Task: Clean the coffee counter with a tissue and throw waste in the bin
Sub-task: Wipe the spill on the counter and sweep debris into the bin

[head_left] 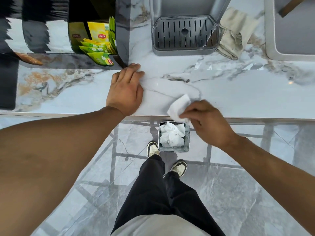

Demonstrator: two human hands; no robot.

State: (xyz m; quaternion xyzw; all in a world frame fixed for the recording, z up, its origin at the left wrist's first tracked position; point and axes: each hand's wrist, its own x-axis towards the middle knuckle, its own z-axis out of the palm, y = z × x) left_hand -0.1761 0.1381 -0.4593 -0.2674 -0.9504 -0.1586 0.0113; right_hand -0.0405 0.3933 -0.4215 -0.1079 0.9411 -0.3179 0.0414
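Observation:
My right hand (207,120) pinches a crumpled white tissue (179,106) at the front edge of the white marble counter (238,96). The tissue hangs partly over the edge, right above a small square metal bin (187,133) on the floor, which holds several crumpled white tissues. My left hand (126,89) lies flat on the counter with fingers together, palm down, its fingertips near the corner of the tea bag holder. It holds nothing.
A holder with yellow and green Lipton tea bags (98,43) stands at the back left. A coffee machine's grey drip tray (185,34) sits at the back centre, a beige cloth (233,34) to its right. My shoes (153,149) stand beside the bin.

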